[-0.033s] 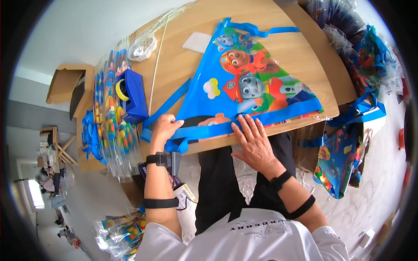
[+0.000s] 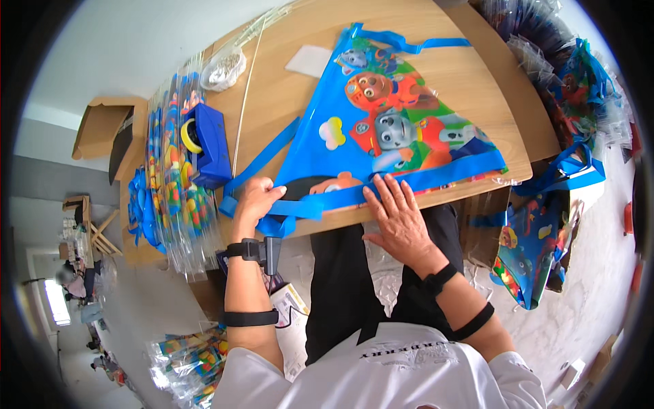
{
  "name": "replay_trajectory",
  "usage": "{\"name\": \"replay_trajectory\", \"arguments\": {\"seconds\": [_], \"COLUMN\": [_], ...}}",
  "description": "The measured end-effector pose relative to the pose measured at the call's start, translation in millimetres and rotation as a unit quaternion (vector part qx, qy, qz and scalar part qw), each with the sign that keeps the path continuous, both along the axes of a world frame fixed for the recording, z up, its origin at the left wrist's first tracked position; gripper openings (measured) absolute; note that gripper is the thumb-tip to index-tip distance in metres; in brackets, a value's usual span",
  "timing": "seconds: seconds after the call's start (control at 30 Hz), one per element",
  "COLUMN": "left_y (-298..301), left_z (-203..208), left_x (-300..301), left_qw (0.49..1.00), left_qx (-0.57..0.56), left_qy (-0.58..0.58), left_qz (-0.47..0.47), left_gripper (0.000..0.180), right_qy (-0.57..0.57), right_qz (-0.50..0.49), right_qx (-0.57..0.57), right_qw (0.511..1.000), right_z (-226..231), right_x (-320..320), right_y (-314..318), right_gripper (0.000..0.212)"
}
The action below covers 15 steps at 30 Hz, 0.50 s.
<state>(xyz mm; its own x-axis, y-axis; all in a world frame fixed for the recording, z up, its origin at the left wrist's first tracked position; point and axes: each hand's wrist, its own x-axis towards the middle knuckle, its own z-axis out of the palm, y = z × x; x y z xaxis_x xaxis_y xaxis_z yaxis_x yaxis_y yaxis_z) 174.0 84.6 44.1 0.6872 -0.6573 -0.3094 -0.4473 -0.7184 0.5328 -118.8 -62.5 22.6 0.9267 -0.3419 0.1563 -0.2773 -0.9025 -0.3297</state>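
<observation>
Kite (image 2: 385, 123), printed plastic, lies flat on the wood-top table (image 2: 477, 78) in front of the person, roughly triangular: narrow tip at the far side, wide base along the near table edge. Blue ground on its left part, glossy. Cartoon dogs in red and orange gear run down the middle and right over green, with a small white-and-yellow cloud at left-centre. Dark rounded patch at the lower left corner, partly covered. Blue band (image 2: 449, 176) runs along the base out to the right corner; blue ribbon (image 2: 443, 43) trails right from the tip in a loose wave. Another blue strip (image 2: 267, 155) slants off the left side, with loose loops around the left hand (image 2: 257, 203). That hand is curled over the ribbon at the lower left; fingertips hidden, can't tell if it's gripping. Right hand (image 2: 400, 223) is palm-down, fingers straight and slightly apart, tips resting on the band near mid-base, nothing clamped. Blue tape dispenser (image 2: 216, 153) with a yellow roll (image 2: 189, 136) sits left, beside bagged printed pieces (image 2: 170, 204).
</observation>
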Motion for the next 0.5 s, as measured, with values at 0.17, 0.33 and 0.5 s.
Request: {"name": "replay_trajectory", "arguments": {"seconds": [0.17, 0.33, 0.5], "left_y": [19, 18, 9], "left_z": [11, 21, 28], "left_x": [-42, -89, -103], "left_qw": [0.937, 0.907, 0.915], "left_qx": [-0.202, -0.199, -0.134], "left_qy": [-0.285, -0.272, -0.329], "left_qz": [-0.011, -0.251, -0.193], "left_gripper": [0.008, 0.018, 0.031], "right_qy": [0.002, 0.017, 0.016], "right_qz": [-0.005, -0.006, -0.007], "right_qx": [0.005, -0.009, -0.006], "right_qw": [1.000, 1.000, 1.000], "right_z": [-3, 0, -2], "right_x": [4, 6, 5], "right_y": [-4, -2, -2], "right_gripper": [0.093, 0.091, 0.091]}}
